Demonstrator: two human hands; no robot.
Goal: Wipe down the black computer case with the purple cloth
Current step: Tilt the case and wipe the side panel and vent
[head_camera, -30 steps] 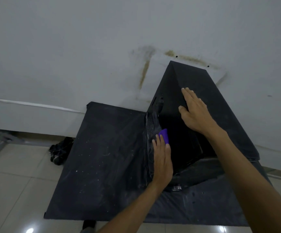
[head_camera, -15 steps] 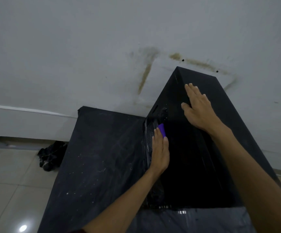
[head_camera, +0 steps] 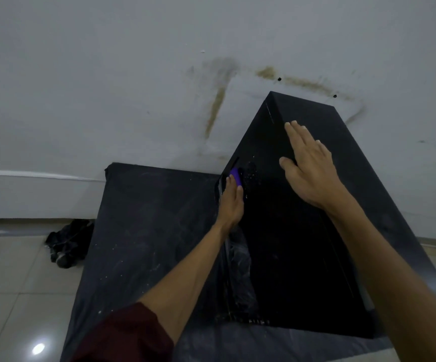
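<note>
The black computer case [head_camera: 303,244] stands upright on a black sheet, against a white wall. My left hand [head_camera: 231,203] presses the purple cloth [head_camera: 236,176] flat against the case's left side, near its upper front edge; only a small purple strip shows beyond my fingertips. My right hand [head_camera: 308,169] lies flat with straight fingers on the case's top panel, holding nothing.
The black sheet [head_camera: 144,231] covers the low surface to the left of the case and is speckled with white dust. A dark crumpled bundle [head_camera: 67,242] lies on the tiled floor at the left. The stained white wall [head_camera: 159,87] stands close behind.
My left hand has slid the purple cloth farther up the case's left side. My right hand has stayed flat on the top, and the view has moved closer.
</note>
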